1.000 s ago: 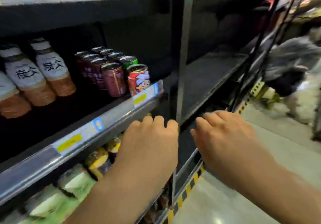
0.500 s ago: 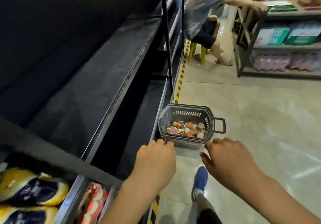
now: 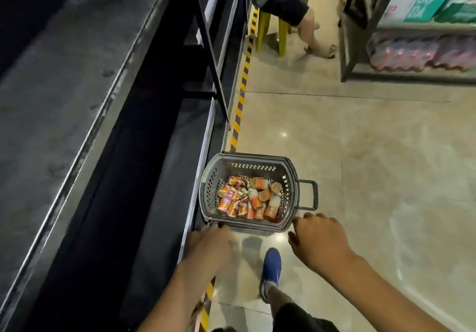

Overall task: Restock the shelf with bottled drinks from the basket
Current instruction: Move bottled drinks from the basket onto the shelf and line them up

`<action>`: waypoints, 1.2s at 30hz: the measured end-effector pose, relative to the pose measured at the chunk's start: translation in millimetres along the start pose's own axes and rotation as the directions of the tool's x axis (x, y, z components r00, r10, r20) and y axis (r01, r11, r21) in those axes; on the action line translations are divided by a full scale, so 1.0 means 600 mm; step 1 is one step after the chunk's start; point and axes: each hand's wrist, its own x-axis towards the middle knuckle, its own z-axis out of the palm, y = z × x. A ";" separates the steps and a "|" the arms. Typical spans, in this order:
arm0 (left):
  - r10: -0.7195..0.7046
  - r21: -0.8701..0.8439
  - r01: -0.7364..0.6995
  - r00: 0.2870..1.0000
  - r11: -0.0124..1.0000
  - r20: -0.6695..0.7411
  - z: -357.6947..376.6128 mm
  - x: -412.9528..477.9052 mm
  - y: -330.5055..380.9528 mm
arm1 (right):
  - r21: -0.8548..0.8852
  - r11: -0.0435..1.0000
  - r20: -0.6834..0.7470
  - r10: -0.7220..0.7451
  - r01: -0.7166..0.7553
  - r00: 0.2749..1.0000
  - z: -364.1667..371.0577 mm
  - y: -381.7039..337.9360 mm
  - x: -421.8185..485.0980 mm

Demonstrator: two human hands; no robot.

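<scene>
A grey plastic basket (image 3: 210,190) stands on the floor against the foot of the dark shelf unit (image 3: 77,94). Several orange-labelled bottled drinks (image 3: 251,197) lie jumbled in it. My left hand (image 3: 210,244) hovers just short of the basket's near left corner, fingers curled downward, holding nothing. My right hand (image 3: 318,239) hangs at the near right corner, below the basket's side handle (image 3: 307,195), fingers loosely apart and empty. Neither hand touches the basket.
The shelf boards on the left are bare and dark. Yellow-black tape (image 3: 240,105) runs along the shelf's foot. My blue shoe (image 3: 270,267) is just behind the basket. A person sits on a yellow stool (image 3: 273,27) ahead; a rack with packaged drinks (image 3: 422,53) stands at the right.
My view swung from the stocked cans down to the floor basket. Both empty hands have dropped lower and the basket now looks closer.
</scene>
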 end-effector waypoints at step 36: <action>-0.427 -0.369 0.464 0.886 0.805 0.183 0.691 1.116 -0.215 | 0.019 0.910 0.318 0.388 -0.415 0.865 0.703 0.080 1.109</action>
